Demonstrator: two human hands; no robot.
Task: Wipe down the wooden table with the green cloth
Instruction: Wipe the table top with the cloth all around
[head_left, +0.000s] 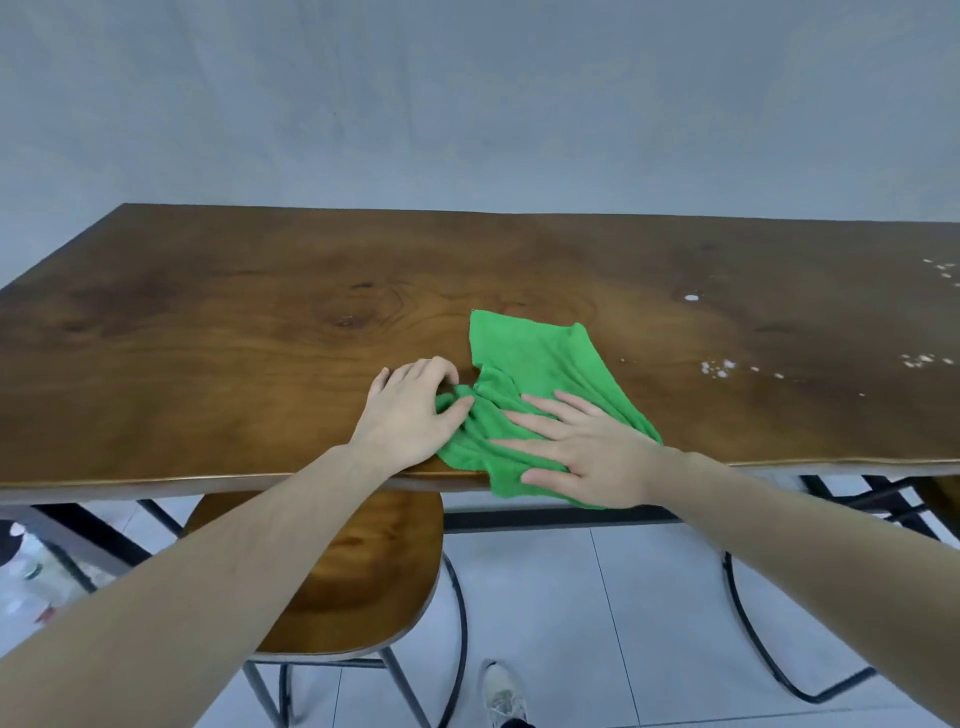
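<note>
A green cloth (535, 364) lies crumpled on the wooden table (218, 322) near its front edge, with one part hanging over that edge. My left hand (410, 410) pinches the cloth's left corner between thumb and fingers. My right hand (582, 447) lies flat on the cloth's near part, fingers spread and pointing left, pressing it onto the table edge. White specks and crumbs (719, 368) are scattered over the table's right part, to the right of the cloth.
A wooden stool (358, 577) with a black metal frame stands under the table's front edge, below my left arm. A second metal stool frame (769, 654) stands to the right. A shoe (501, 693) shows on the tiled floor. A grey wall rises behind the table.
</note>
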